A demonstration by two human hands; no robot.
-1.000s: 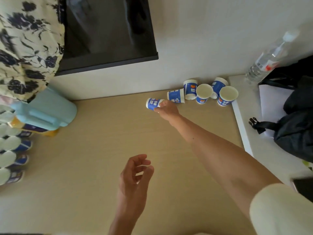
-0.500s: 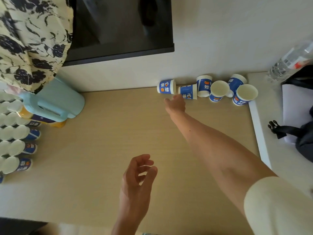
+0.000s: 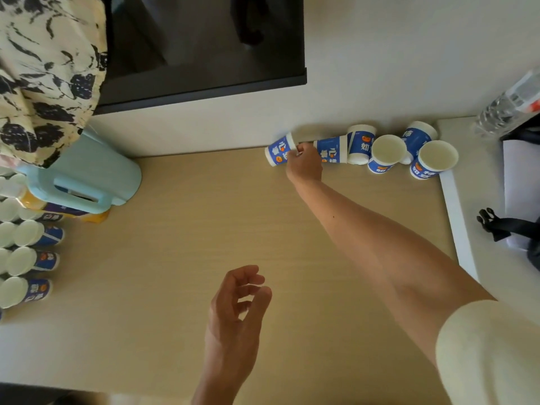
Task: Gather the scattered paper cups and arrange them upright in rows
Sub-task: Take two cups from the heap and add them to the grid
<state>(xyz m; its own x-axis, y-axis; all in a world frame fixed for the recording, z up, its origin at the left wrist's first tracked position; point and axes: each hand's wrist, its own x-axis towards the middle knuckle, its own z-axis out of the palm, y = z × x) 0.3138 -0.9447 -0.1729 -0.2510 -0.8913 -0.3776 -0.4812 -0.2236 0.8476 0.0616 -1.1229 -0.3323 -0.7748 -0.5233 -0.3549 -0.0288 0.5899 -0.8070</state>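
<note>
1. Here, a pale wood-grain tabletop (image 3: pixel 175 244) runs to a white wall on the far side, with the job roughly half done by the look of it.
2. A light-blue plastic jug (image 3: pixel 87 176) stands at far left, next to the finished part: rows of blue-and-white paper cups (image 3: pixel 27 260) packed mouth-up along the left edge, partly cut off by the frame.
3. Left to gather, a loose cluster of five matching cups (image 3: pixel 388 153) sits at far right against the wall. Some are tipped over, and two show open mouths.
4. The right hand (image 3: pixel 304 166) reaches far across the table, fingers curled onto the rim of a tipped blue-and-white paper cup (image 3: pixel 279 152) in what looks like a pinch.
5. The left hand (image 3: pixel 236 311) hovers over the near table, fingers loosely bent, holding nothing.
6. The pinched cup lies on its side just left of the cluster, close to the wall. It needs carrying left and standing upright in the rows.
</note>
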